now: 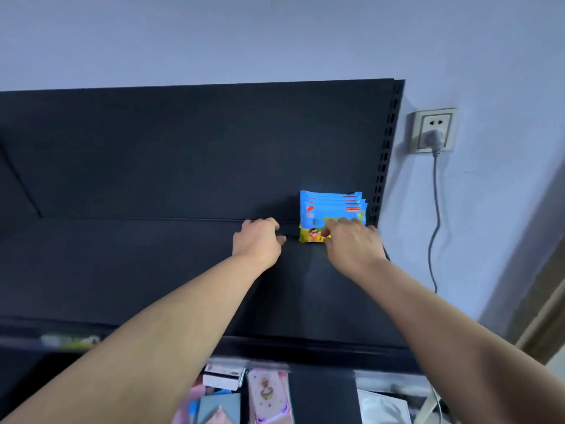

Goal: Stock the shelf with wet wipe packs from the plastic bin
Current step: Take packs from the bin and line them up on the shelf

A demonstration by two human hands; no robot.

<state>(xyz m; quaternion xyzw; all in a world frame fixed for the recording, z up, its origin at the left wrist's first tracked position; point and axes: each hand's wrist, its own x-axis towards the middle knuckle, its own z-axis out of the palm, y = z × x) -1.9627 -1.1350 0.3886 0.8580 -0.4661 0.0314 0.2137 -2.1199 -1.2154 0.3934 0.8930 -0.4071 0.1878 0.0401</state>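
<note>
Several blue and yellow wet wipe packs [328, 209] stand upright in a row at the back right corner of the dark shelf [153, 270], leaning on the back panel. My right hand [351, 240] rests against the front pack's lower edge, fingers touching it. My left hand [258, 240] hovers over the shelf just left of the packs, fingers curled, holding nothing. The plastic bin is out of sight.
The shelf's slotted upright [385, 154] stands right of the packs. A wall socket [432, 130] with a plugged grey cable [435, 215] is on the wall beyond. Below the shelf's front edge hang packaged goods [266, 393].
</note>
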